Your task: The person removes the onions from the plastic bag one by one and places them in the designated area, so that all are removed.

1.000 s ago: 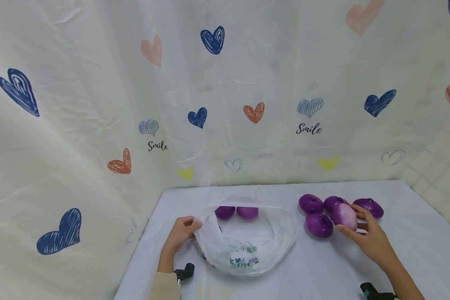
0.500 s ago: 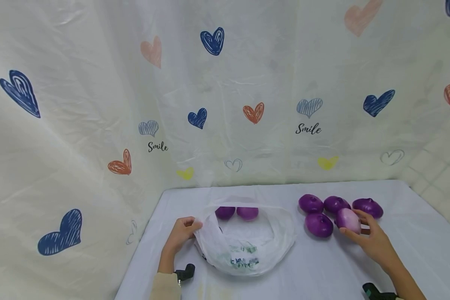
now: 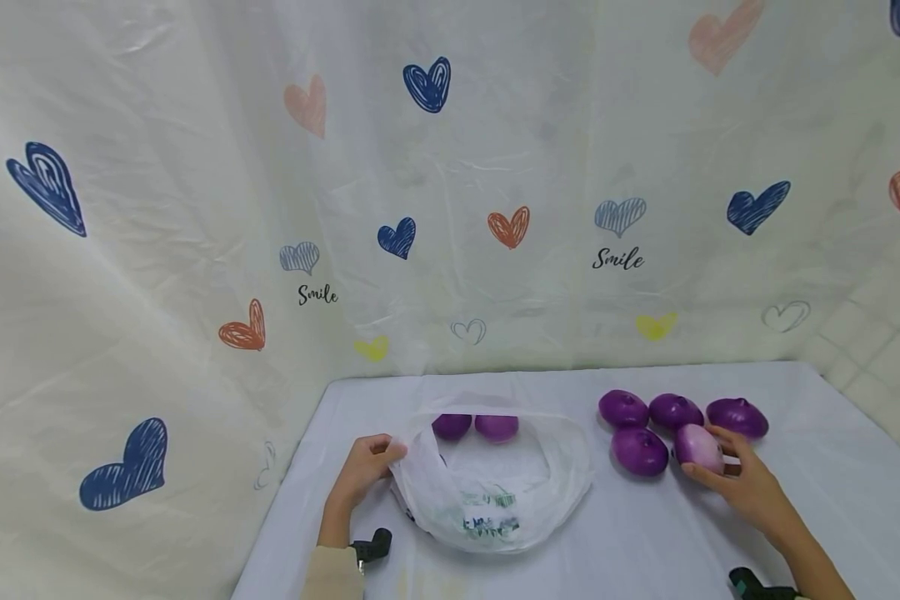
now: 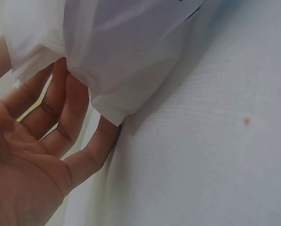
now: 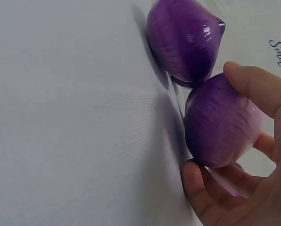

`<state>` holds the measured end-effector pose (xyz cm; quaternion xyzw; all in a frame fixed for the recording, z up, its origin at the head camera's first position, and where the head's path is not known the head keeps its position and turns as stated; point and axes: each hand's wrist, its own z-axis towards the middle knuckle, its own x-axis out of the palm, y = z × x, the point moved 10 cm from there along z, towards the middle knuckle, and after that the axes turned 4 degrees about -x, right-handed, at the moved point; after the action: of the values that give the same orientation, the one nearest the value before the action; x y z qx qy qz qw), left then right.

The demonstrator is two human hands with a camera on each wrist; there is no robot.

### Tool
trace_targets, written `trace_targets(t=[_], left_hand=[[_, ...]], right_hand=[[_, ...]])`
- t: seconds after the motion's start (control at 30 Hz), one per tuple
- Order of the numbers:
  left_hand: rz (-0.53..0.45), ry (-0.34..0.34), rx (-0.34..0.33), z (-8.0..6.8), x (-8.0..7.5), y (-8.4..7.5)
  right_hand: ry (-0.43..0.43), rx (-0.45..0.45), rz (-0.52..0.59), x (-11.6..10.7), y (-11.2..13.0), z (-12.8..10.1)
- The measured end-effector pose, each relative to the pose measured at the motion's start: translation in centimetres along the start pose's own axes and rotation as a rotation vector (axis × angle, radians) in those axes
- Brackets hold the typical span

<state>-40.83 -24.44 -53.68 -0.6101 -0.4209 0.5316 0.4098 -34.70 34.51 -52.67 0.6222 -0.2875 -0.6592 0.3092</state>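
The right hand (image 3: pixel 742 487) has lowered its pale onion (image 3: pixel 697 447) to the table (image 3: pixel 645 542), fingers curled round it beside four others near the back edge. Left hand (image 3: pixel 363 467) pinches the bag (image 3: pixel 495 500) rim (mouth open); lifting across looks next.

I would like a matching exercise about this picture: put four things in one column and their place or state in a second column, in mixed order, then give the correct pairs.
Column 1
1. pale purple onion
2. white plastic bag
3. two onions beyond the bag
4. black clip

Column 2
A. gripped at its edge by the left hand
B. lying side by side on the table, behind the open mouth
C. held in the right hand, beside four darker onions
D. at the left wrist, near the sleeve

Pairs: 1-C, 2-A, 3-B, 4-D
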Motion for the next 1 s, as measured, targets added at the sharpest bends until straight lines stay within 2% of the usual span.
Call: trace_targets(t=[1.0], left_hand=[[0.022, -0.012, 0.000, 0.00, 0.00, 0.11]], right_hand=[[0.017, -0.001, -0.020, 0.61, -0.23, 0.46]])
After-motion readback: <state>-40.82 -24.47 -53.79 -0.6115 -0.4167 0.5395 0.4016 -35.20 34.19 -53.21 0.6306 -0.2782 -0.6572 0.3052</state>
